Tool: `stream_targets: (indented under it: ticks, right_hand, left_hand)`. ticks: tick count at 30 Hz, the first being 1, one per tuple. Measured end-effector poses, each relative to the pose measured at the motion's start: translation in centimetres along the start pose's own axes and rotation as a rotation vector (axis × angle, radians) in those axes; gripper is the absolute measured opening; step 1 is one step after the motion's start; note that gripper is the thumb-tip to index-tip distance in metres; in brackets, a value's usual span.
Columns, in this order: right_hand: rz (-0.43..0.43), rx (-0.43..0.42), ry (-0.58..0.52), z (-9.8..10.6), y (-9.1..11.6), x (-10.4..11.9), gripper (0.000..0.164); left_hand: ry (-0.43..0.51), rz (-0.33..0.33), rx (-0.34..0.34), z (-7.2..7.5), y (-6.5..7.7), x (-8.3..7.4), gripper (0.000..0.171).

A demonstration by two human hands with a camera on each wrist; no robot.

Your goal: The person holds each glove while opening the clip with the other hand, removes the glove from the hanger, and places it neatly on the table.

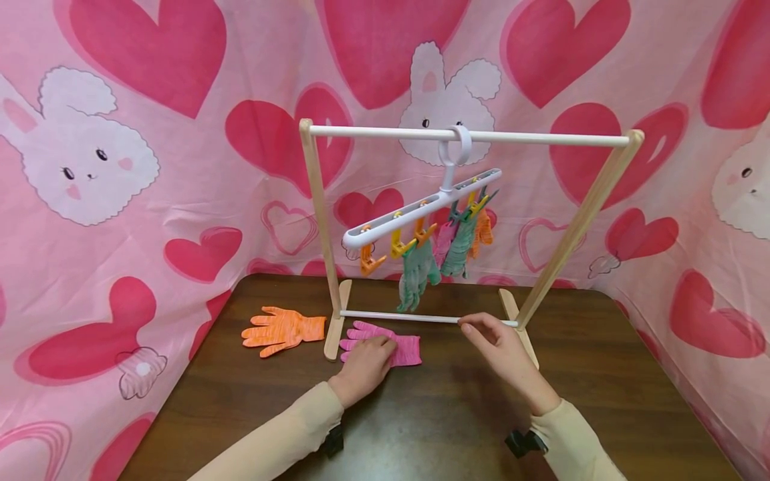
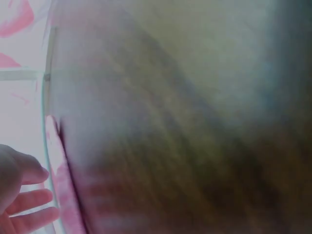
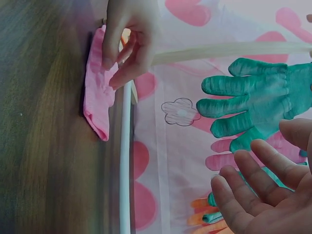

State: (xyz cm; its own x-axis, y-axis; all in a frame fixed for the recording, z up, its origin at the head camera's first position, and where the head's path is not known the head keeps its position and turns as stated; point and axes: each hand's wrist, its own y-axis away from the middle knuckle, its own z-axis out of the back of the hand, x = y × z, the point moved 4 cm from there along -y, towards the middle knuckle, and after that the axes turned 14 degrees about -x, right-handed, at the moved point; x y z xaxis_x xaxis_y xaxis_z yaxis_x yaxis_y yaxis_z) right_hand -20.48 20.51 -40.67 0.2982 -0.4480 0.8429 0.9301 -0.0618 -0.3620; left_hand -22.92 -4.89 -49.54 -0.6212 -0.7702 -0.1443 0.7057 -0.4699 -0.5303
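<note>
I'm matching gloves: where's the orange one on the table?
In the head view, the orange glove lies at left on the table, across the rack's left foot from the pink glove.

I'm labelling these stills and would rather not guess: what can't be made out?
Head view: part of the lower pink glove, covered by the left hand.
Head view: part of the hanging pink glove, behind a green glove.
Left wrist view: most of the scene, lost in blur.
Right wrist view: the base of the right hand and cuff end of the foremost green glove, cut off by edges.
</note>
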Motion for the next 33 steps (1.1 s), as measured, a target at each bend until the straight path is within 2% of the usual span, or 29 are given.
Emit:
stream_targets:
  ticks: [6, 14, 21, 24, 29, 33]
  right_hand:
    - [0.015, 0.002, -0.009, 0.1, -0.2, 0.4, 0.023]
    - [0.036, 0.005, 0.003, 0.1, -0.7, 1.1, 0.024]
    - [0.054, 0.015, -0.04, 0.0, -1.3, 2.5, 0.024]
    - [0.072, 0.01, -0.065, 0.0, -1.6, 3.3, 0.023]
    - [0.09, 0.013, -0.075, 0.1, -2.1, 4.5, 0.022]
    - [0.115, 0.017, -0.062, 0.2, -2.7, 5.4, 0.023]
  left_hand:
    - [0.032, 0.027, -0.047, 1.1, -0.3, 0.0, 0.017]
    - [0.189, 0.135, -0.149, 3.3, -1.4, -0.5, 0.017]
    - [0.253, 0.181, -0.256, 5.3, -2.2, -0.9, 0.017]
    - [0.29, 0.197, -0.321, 6.0, -2.6, -0.9, 0.022]
    - [0.337, 0.204, -0.434, 7.0, -3.3, -0.7, 0.04]
    - [0.382, 0.207, -0.486, 7.8, -4.1, -0.6, 0.049]
